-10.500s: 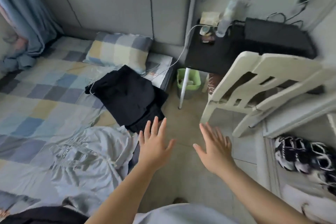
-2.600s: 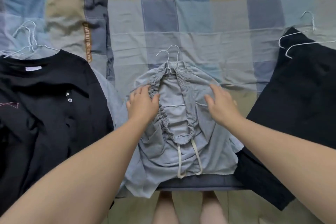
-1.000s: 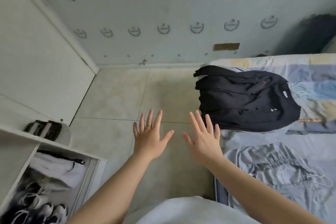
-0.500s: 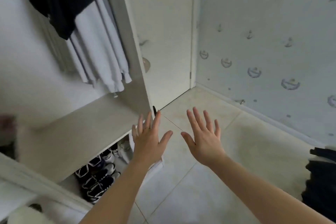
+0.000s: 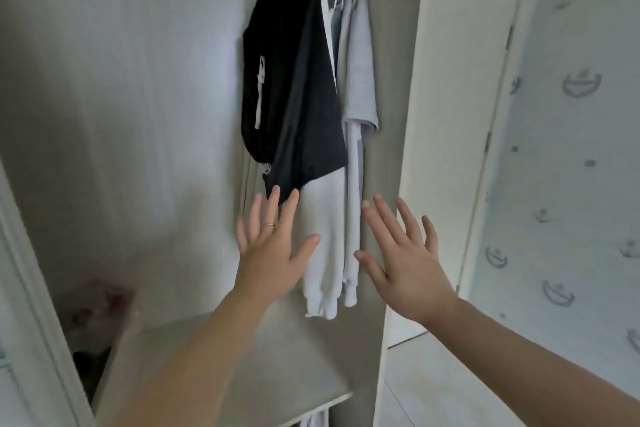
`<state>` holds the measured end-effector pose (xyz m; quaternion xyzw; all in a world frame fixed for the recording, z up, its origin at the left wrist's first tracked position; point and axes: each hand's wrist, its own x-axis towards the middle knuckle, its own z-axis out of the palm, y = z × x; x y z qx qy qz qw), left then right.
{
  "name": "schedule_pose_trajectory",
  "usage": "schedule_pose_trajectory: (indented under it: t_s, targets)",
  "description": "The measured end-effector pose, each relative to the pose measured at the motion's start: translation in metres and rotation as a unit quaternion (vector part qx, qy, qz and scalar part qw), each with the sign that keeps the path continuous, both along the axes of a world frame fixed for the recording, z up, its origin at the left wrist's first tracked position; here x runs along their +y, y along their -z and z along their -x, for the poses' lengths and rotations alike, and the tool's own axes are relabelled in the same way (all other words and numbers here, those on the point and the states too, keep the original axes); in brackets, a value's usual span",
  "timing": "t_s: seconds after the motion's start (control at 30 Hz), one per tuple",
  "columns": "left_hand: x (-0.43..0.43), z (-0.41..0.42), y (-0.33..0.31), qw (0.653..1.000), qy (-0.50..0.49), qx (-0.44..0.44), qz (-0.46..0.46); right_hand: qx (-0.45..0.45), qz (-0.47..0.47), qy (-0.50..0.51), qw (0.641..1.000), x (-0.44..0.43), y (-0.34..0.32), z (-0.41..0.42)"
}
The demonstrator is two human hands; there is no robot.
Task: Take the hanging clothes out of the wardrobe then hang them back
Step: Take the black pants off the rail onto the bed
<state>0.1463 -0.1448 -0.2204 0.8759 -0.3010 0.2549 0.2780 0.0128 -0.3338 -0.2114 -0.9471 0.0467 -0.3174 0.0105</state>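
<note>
The clothes [image 5: 311,80] hang lengthwise at the wardrobe's [image 5: 121,80] right end, up and ahead of both hands. The left hand [image 5: 273,253] is nearer, fingertips at the black hem; the right hand [image 5: 405,263] hovers beside. Both are spread and hold nothing.

Open wardrobe [image 5: 121,114], black shirt [image 5: 294,97], pale clothes [image 5: 358,80] hanging inside

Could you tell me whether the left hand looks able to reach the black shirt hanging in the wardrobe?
Probably yes: the left hand is open, its fingertips right at the lower hem of the black shirt, with nothing between them. Whether they touch is unclear.
</note>
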Motion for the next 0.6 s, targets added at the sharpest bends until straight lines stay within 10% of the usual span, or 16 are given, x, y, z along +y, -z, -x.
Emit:
schedule_pose_trajectory:
  t_s: [0.6]
  targets:
    - [-0.034, -0.2, -0.229, 0.994, -0.096, -0.037, 0.037, -0.184, 0.134, -0.095, 0.969, -0.026, -0.284, -0.193]
